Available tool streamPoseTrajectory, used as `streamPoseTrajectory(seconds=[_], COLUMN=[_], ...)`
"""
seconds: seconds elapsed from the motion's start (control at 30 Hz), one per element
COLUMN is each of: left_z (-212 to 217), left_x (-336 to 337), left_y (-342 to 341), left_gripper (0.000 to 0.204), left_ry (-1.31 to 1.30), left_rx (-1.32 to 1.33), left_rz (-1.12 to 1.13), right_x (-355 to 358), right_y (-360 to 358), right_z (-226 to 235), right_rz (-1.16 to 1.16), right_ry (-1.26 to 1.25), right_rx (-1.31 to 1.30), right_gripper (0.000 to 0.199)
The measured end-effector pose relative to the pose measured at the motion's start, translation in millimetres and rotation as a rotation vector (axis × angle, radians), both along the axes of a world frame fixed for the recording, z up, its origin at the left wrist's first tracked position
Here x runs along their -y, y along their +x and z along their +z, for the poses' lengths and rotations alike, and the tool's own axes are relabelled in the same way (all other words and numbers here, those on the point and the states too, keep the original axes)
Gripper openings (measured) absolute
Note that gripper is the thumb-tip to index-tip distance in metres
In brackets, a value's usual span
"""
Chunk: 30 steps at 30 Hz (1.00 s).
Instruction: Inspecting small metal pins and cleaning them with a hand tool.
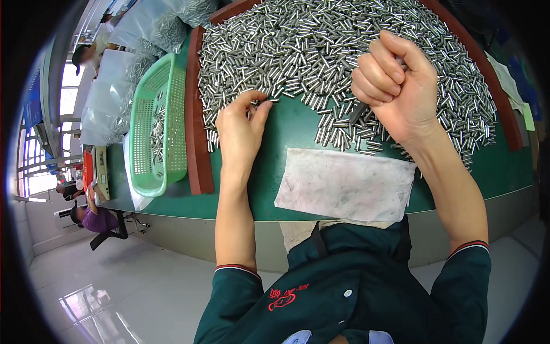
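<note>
A wide heap of short, shiny metal pins (pixel 292 43) covers the far part of the green table. My left hand (pixel 238 132) is at the heap's near left edge, with thumb and fingers pinched together around a small metal pin (pixel 273 101) that partly shows at the fingertips. Raised over the right side of the heap, my right hand (pixel 400 92) is curled into a fist. From below that fist sticks the end of a dark, bar-shaped tool (pixel 358 112); the rest of it is hidden by the hand.
Stained white cloth (pixel 346 183) lies at the front edge. Reddish-brown strips (pixel 197 114) border the heap. On the left stand a green basket (pixel 179 137) with some pins, plastic bags of pins (pixel 109 86) and a scale (pixel 101 172). Other people sit farther off.
</note>
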State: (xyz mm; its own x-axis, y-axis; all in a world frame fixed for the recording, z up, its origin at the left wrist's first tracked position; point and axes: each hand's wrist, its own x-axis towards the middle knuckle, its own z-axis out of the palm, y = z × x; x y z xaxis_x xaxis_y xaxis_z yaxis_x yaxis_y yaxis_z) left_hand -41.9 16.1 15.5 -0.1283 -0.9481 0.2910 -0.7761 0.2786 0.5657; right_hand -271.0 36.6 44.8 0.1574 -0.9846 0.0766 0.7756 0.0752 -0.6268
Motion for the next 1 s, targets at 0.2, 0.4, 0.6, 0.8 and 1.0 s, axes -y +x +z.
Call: streamPoseTrajectory(seconds=[0.2, 0.4, 0.6, 0.8, 1.0], left_z=[1.2, 20.3, 1.0, -5.1, -8.1], left_x=[-5.5, -47.9, -90.9, -92.7, -93.6], left_y=[-1.0, -10.9, -15.9, -19.9, -18.3], left_gripper=[0.009, 0.006, 0.005, 0.005, 0.005], left_ry=[0.001, 0.191, 0.169, 0.140, 0.116], left_rx=[0.097, -0.152, -0.165, -0.150, -0.168], left_rz=[-0.056, -0.064, -0.059, -0.050, -0.054], right_x=[-0.7, -9.5, -26.9, -33.1, -28.3], right_y=[1.9, 9.4, 44.0, 59.6, 59.5], right_z=[1.7, -0.4, -3.2, -14.8, -20.1], right_rz=[0.028, 0.012, 0.060, 0.028, 0.104], right_ry=[-0.009, 0.003, -0.017, -0.004, -0.036], right_rx=[0.009, 0.047, 0.007, -0.056, -0.077], right_gripper=[0.044, 0.046, 0.047, 0.045, 0.042])
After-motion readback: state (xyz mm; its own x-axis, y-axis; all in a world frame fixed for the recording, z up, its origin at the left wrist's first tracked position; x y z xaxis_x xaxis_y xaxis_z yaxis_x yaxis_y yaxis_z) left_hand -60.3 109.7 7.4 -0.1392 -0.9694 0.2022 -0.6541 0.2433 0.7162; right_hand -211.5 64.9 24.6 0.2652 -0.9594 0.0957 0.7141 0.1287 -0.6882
